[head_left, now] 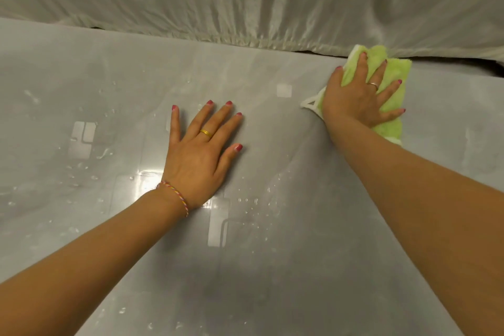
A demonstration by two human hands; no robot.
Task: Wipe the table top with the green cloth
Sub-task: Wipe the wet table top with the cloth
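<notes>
A folded green cloth (392,95) with a white edge lies on the glossy grey table top (272,254) at the far right, close to the back edge. My right hand (357,95) presses flat on it with fingers spread and straight. My left hand (201,150) rests palm down on the bare table near the middle, fingers spread, holding nothing. Water drops (251,207) and wet streaks dot the surface around and left of my left hand.
A wrinkled white sheet (245,3) hangs along the whole back edge of the table, just behind the cloth. The table reflects bright ceiling lights (81,139).
</notes>
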